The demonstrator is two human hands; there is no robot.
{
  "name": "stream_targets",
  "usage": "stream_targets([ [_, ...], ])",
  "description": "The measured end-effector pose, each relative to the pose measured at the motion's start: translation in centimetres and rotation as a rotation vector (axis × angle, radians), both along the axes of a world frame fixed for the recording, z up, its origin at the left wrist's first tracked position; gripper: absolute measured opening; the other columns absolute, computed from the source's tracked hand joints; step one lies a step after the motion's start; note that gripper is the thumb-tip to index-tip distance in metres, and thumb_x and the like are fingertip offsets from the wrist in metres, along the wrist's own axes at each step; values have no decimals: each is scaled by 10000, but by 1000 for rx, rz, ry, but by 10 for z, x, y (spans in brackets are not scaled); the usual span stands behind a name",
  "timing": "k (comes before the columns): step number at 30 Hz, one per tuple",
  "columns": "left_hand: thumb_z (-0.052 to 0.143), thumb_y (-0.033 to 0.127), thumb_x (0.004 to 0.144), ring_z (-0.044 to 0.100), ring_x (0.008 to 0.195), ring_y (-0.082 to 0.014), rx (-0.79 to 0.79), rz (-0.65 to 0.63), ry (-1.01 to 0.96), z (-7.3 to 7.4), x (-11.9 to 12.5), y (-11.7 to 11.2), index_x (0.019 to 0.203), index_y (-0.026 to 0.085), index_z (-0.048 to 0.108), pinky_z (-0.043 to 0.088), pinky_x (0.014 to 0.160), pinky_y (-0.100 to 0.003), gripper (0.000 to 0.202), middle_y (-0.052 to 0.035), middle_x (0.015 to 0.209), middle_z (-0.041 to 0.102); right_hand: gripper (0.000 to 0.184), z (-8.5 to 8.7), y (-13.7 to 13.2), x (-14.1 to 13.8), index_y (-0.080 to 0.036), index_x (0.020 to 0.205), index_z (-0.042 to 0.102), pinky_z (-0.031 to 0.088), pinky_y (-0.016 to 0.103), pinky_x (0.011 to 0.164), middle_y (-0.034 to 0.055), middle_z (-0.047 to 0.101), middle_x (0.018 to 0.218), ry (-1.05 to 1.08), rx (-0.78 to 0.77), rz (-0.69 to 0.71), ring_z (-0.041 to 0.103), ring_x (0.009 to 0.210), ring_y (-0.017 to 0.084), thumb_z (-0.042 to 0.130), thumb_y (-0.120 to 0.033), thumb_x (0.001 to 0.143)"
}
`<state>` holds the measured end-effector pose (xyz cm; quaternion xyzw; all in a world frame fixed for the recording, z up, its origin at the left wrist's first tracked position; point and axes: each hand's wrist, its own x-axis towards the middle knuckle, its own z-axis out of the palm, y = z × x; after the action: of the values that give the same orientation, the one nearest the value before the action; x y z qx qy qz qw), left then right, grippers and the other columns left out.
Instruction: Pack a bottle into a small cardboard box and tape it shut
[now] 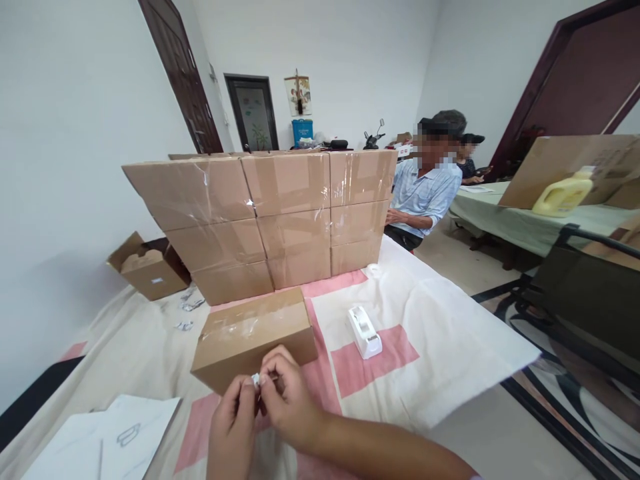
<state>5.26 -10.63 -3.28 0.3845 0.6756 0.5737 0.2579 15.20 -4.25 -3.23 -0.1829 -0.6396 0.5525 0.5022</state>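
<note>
My left hand (234,417) and my right hand (287,393) meet near the table's front edge, fingertips pinched together on a small white piece (256,380), perhaps a sticker or a bit of tape. Just behind them lies a taped brown cardboard box (253,333) on the pink and white cloth (435,340). A white tape dispenser (364,330) stands to the right of that box. Behind it a wall of stacked, taped cardboard boxes (280,220) rises three rows high.
An open cardboard box (150,267) sits at the left by the wall, with small white scraps (187,308) near it. White sheets (107,437) lie at the front left. A seated person (425,190) is behind the stack; a yellow jug (563,193) stands on a green-covered table.
</note>
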Motion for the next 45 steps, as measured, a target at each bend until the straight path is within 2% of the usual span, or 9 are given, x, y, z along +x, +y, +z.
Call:
stream_targets([
  [10, 564, 605, 880, 499, 627, -154, 32, 48, -31, -9, 3, 0, 690, 196, 538, 433, 580, -245, 452, 11, 647, 528, 259, -6, -2, -3, -214, 838, 493, 466, 244, 602, 38, 491, 971, 2, 22, -13, 530, 754, 136, 586, -414, 972],
  [18, 562, 649, 808, 450, 557, -153, 31, 85, 24, 3, 7, -2, 600, 212, 490, 397, 506, -261, 489, 6, 575, 486, 272, -8, -2, -3, -214, 831, 498, 488, 283, 649, 53, 506, 974, -25, 70, -18, 541, 820, 166, 568, -431, 979],
  [25, 532, 631, 850, 475, 577, -166, 35, 82, 45, 0, 10, -3, 621, 218, 483, 400, 537, -267, 474, 4, 592, 514, 289, -11, -1, -4, -210, 850, 516, 477, 273, 640, 53, 497, 973, 13, 70, -7, 537, 795, 160, 529, -450, 1012],
  [27, 487, 583, 917, 490, 599, -164, 27, 133, 158, 0, 10, -8, 660, 216, 500, 390, 573, -260, 449, 11, 610, 528, 307, -9, 1, -3, -210, 848, 521, 472, 264, 623, 55, 503, 971, -10, 82, 24, 537, 790, 159, 522, -466, 1017],
  [30, 436, 440, 996, 511, 609, -154, -2, 192, 494, 3, 2, -20, 733, 219, 546, 340, 599, -259, 361, 21, 640, 563, 330, -1, 6, 1, -194, 851, 574, 495, 295, 722, 67, 545, 973, -100, 142, 70, 564, 858, 174, 503, -459, 1033],
  [34, 456, 290, 1013, 558, 586, -138, 44, 182, 934, 12, -19, -32, 825, 226, 580, 331, 575, -257, 235, 27, 682, 628, 381, 8, 14, 8, -177, 936, 670, 498, 328, 789, 87, 598, 1001, -149, 189, 97, 585, 904, 187, 428, -441, 1068],
  [36, 450, 237, 1024, 560, 569, -129, 83, 162, 1073, 17, -27, -35, 852, 223, 561, 339, 561, -253, 205, 39, 676, 616, 331, 8, 18, 9, -178, 955, 688, 492, 322, 768, 84, 611, 988, -146, 217, 112, 592, 885, 186, 473, -411, 1053],
  [41, 421, 183, 1037, 575, 629, -140, 98, 27, 1243, 22, -32, -37, 846, 218, 521, 363, 585, -267, 218, 27, 722, 588, 113, 4, 21, 7, -188, 934, 701, 412, 264, 588, 52, 607, 925, -150, 268, 201, 519, 675, 129, 665, -295, 935],
  [45, 419, 203, 1047, 573, 657, -156, 82, -46, 1217, 16, -30, -36, 859, 214, 534, 370, 611, -281, 220, 14, 759, 606, 90, 3, 19, 4, -187, 847, 674, 364, 248, 550, 26, 587, 844, -165, 262, 215, 484, 630, 112, 636, -199, 928],
])
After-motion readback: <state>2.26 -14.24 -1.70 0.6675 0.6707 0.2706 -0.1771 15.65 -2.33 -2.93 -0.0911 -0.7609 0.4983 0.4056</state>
